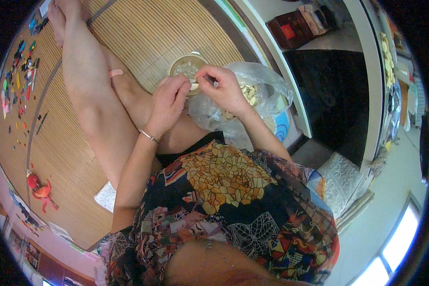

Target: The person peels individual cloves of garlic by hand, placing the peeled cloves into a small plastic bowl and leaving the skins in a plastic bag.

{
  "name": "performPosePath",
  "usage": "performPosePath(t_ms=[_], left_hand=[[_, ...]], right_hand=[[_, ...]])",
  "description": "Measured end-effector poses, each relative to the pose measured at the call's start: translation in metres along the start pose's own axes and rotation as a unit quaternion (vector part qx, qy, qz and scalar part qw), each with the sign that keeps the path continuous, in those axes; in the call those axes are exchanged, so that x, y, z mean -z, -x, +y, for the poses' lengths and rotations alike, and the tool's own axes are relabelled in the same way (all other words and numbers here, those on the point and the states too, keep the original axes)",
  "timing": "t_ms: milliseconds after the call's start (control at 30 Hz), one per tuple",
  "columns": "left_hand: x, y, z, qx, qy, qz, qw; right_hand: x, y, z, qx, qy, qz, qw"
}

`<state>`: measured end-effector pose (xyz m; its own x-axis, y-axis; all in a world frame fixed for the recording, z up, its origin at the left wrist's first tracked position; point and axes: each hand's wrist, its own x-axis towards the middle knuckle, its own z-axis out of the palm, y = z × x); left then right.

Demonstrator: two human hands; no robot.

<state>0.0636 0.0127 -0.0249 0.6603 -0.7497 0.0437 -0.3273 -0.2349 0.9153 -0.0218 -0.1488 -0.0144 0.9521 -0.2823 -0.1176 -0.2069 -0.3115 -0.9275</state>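
Observation:
My left hand (pixel 167 102) and my right hand (pixel 223 87) meet over the near edge of a round bowl (pixel 170 69). Between the fingertips is a small whitish piece (pixel 194 87); the left fingers grip it, and the right thumb and forefinger pinch together right beside it. Thin, pale, translucent scraps (pixel 186 69) lie inside the bowl. Under and beyond my right wrist, a clear plastic bag (pixel 273 84) sits open with many cream-coloured flat pieces (pixel 249 93) in it. My right forearm crosses part of the bag. What kind of food the pieces are is too small to tell.
My bare legs (pixel 93 107) stretch over a bamboo mat (pixel 146 32). Scattered toy bricks (pixel 21 78) and a red plush toy (pixel 41 189) lie at the left. A white-edged cabinet (pixel 296 96) stands close on the right. A dark cord (pixel 44 82) runs across the mat.

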Motion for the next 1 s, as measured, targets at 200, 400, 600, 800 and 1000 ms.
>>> performPosePath(t_ms=[200,400,600,800,1000], left_hand=[[-0.004,0.002,-0.007,0.004,-0.005,0.009,1.000],[-0.012,0.006,-0.015,0.167,0.212,0.014,0.963],[-0.017,0.001,-0.015,0.172,0.300,0.056,0.937],[-0.023,0.000,-0.020,0.122,0.253,0.100,0.955],[-0.025,-0.001,-0.014,0.122,0.262,0.096,0.952]], right_hand=[[-0.004,-0.001,0.002,0.004,0.021,0.088,0.996],[-0.002,-0.007,0.003,0.005,0.132,0.078,0.988],[-0.015,-0.005,0.018,0.030,0.079,0.110,0.990],[-0.018,0.000,0.007,-0.035,-0.024,0.097,0.994],[-0.019,0.004,0.011,-0.038,-0.033,0.119,0.992]])
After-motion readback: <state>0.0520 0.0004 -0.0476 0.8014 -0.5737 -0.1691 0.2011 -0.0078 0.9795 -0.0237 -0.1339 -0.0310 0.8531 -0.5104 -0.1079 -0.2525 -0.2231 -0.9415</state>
